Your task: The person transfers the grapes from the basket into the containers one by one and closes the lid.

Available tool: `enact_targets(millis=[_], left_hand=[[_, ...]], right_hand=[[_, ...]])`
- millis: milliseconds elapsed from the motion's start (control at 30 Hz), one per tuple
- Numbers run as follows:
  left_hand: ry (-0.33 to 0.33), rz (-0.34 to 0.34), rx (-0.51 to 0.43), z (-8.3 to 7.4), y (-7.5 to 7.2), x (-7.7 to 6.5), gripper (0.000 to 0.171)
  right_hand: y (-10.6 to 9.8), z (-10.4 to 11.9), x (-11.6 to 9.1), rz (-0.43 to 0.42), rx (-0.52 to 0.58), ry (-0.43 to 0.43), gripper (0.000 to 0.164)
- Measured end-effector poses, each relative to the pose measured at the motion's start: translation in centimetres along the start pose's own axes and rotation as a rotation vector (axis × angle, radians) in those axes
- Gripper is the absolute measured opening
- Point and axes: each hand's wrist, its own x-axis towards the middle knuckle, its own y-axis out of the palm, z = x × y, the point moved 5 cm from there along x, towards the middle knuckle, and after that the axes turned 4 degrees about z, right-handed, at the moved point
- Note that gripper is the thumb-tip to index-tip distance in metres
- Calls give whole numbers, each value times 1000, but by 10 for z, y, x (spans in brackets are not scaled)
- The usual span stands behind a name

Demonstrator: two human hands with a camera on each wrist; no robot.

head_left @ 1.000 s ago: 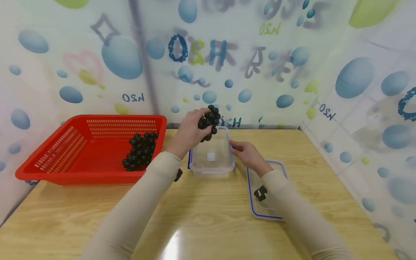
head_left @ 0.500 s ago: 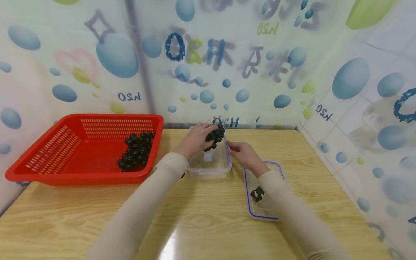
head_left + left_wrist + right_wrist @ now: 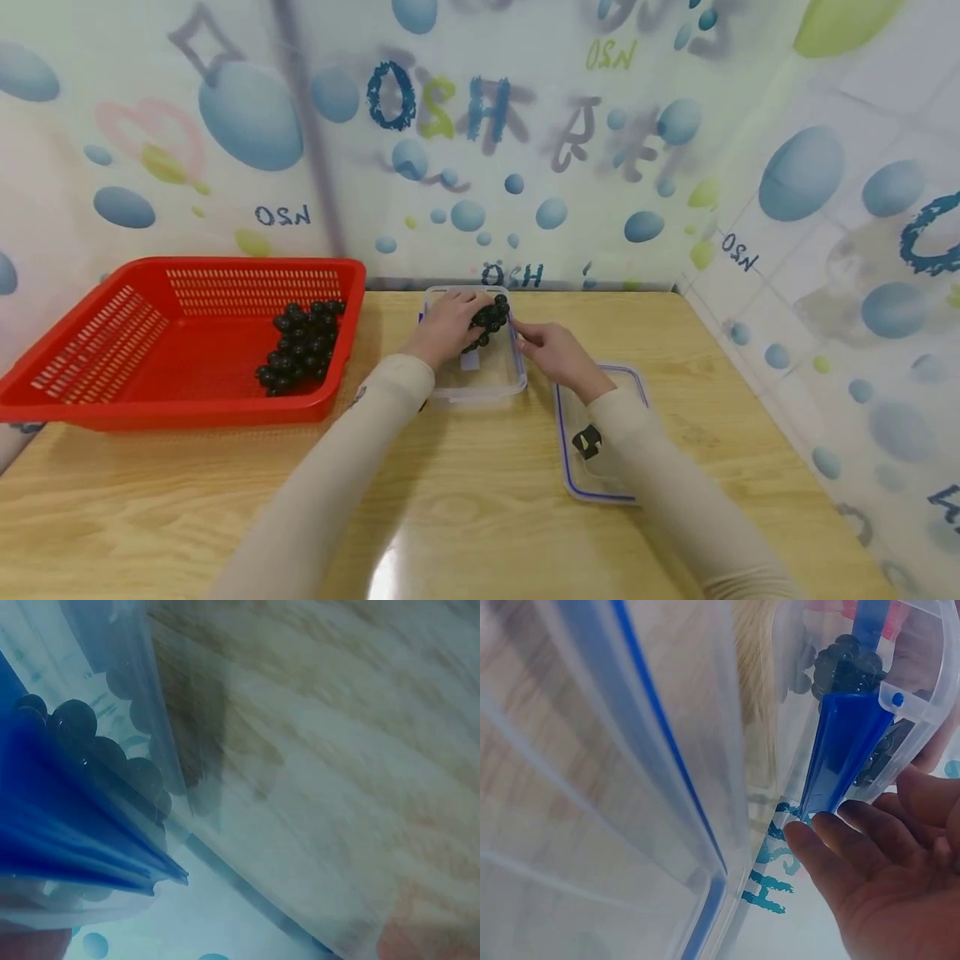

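Pale wall sheeting point(image 3: 525, 217), printed with blue and green droplets and mirrored H2O lettering, is hanging behind a light wood-grain table point(image 3: 465, 492). On the person's left, a red plastic basket point(image 3: 206, 410) with slotted walls is standing on the wood, and one bunch of black grapes point(image 3: 300, 350) is lying against its right side.

Near the table's back edge, a clear plastic container point(image 3: 480, 391) is standing uncovered, a small white square point(image 3: 470, 360) showing at its bottom. The left hand point(image 3: 441, 327) is reaching down into it, thumb and fingers curling round a second grape bunch point(image 3: 492, 317). That bunch is sitting inside the walls, towards the right side; whether it is touching the container's floor, I cannot tell. Through the clear plastic, the left wrist view is showing grapes behind a blue locking flap point(image 3: 67, 802).

The right hand point(image 3: 553, 352) is meeting the container's right side. In the right wrist view its fingers are stretching out, with little curl, and their tips are lying at the lower edge of the right-hand blue flap point(image 3: 847, 750); they are not clamping round anything visible. Beside the container, a transparent lid point(image 3: 597, 479) with a blue seal is lying flat on the table, partly under the right sleeve point(image 3: 660, 467).
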Motion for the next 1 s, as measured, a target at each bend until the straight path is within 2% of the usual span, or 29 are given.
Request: enact_targets(millis=[133,233,367,467,600,767,1000], left_hand=[[-62,-1,80,3,-1,0,49],[-119,67,107,5,1,0,53],[-163,184,110,4,7,0,57],[-185,229,110,4,11,0,58],[-198,253,127,4,13,-1,59],[-196,249,145,4,13,-3,60],[-185,250,120,4,15,1,67]], right_hand=[[-2,4,3,-1,-13,-25,44],[-3,5,4,1,-12,-33,44],[-2,2,2,8,-2,-23,44],[-1,0,0,10,7,-14,45],[1,1,-2,15,6,-10,45],[2,2,-2,12,4,-10,45],[-1,1,-2,12,-4,6,45]])
